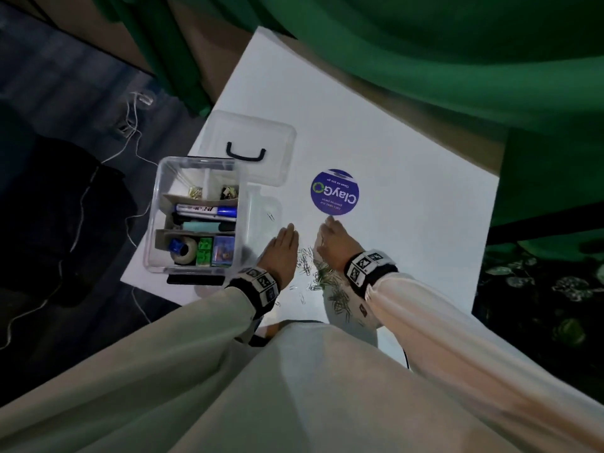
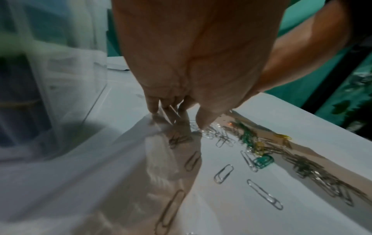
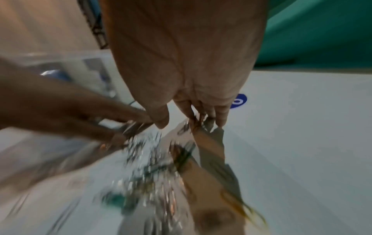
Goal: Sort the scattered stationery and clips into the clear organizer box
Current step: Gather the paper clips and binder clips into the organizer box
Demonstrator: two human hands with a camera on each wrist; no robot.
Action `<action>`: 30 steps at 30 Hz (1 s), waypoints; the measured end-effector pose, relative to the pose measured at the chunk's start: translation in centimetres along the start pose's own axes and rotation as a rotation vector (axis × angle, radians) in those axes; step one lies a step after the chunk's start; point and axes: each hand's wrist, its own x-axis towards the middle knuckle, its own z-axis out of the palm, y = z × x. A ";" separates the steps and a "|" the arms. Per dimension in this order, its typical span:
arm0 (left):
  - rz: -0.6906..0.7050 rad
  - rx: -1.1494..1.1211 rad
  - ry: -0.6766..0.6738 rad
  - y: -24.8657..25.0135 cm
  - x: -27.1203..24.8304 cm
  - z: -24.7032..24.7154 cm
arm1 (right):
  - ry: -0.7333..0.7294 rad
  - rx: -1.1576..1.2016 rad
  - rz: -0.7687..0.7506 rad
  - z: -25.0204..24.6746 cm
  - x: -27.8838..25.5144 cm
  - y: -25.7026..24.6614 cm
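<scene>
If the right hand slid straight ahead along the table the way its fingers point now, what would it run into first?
Likely the round purple sticker: in the head view the right hand lies flat on the white table with its fingertips just short of the sticker's near edge. The sticker is flat, so nothing would block the hand.

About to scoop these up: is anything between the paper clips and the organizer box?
Nothing visible blocks the way. The paper clips lie on the white table between the left hand and right hand; the organizer box stands open just beyond the left hand.
</scene>
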 end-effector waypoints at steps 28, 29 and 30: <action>0.084 0.189 -0.089 1.0 -4.3 -2.4 | 0.016 0.276 0.062 4.2 -9.1 2.5; 0.006 0.171 -0.120 0.3 -4.7 -2.6 | 0.018 0.245 0.074 3.9 -9.5 3.0; -0.052 0.151 -0.156 -0.3 -5.1 -2.6 | 0.012 0.202 0.085 3.7 -10.0 3.7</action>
